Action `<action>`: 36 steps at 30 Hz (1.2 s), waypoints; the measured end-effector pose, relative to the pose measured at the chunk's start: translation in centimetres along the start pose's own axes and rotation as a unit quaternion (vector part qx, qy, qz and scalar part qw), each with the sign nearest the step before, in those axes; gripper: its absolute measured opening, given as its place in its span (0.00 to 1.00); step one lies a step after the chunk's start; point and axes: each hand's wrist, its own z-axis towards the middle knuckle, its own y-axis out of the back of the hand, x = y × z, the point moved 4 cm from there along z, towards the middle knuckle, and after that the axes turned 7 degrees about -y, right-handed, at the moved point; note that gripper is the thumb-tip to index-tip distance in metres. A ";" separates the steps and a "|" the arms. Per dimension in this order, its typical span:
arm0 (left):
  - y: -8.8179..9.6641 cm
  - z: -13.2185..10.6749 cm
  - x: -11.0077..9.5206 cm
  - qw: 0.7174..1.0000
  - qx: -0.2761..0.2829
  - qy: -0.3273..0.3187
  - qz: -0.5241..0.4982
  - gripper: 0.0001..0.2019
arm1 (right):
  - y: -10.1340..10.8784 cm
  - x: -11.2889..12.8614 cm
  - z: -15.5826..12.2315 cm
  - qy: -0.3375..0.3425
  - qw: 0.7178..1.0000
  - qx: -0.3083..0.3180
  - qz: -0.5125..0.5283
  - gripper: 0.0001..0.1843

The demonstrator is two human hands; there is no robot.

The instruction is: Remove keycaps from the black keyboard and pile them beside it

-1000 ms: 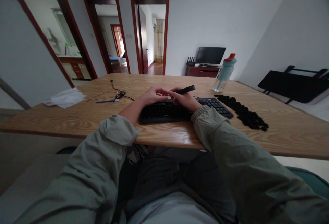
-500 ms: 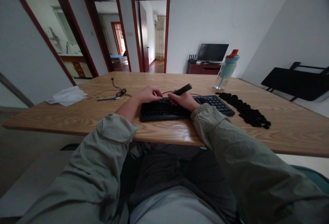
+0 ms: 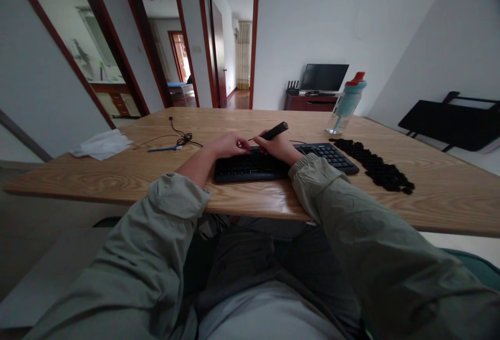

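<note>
A black keyboard (image 3: 253, 168) lies on the wooden table in front of me, partly covered by my hands. My right hand (image 3: 276, 147) is closed around a thick black pen-like tool (image 3: 275, 130), whose upper end points up and to the right. Its lower end is hidden by my fingers, close above the keys. At the keyboard's back edge, my left hand (image 3: 231, 145) has its thumb and fingers curled together in a pinch. Whatever may be between those fingertips is too small to make out.
Right of the keyboard is a long cluster of small black pieces (image 3: 375, 167). Behind it stands a water bottle (image 3: 346, 105) with a red cap. To the left are a thin blue tool (image 3: 164, 149), a coiled black cable (image 3: 185, 138) and crumpled white tissue (image 3: 103, 145).
My left hand has shifted slightly right, toward my right hand. The black tool has tilted a little and moved slightly left. The view has shifted slightly.
</note>
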 end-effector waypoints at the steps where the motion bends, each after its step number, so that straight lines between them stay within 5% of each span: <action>1: 0.0 0.0 0.0 1.000 0.000 0.001 -0.001 0.11 | 0.0 0.3 0.0 0.004 1.000 -0.003 -0.009 0.13; 12: -0.4 0.1 0.2 0.999 0.020 -0.012 0.031 0.10 | -0.2 1.3 -1.9 0.030 0.997 -0.001 -0.064 0.12; 19: -0.2 0.0 0.5 0.997 0.027 0.002 0.075 0.10 | -0.5 1.6 -3.4 0.094 0.979 -0.073 -0.162 0.09; 25: 0.0 0.0 0.4 0.996 0.032 -0.004 0.083 0.08 | -1.0 1.9 -4.1 0.125 0.972 -0.052 -0.191 0.11; 36: -0.1 0.7 1.0 0.996 0.014 0.014 0.082 0.14 | -0.2 3.3 -1.1 0.108 0.986 0.031 -0.124 0.12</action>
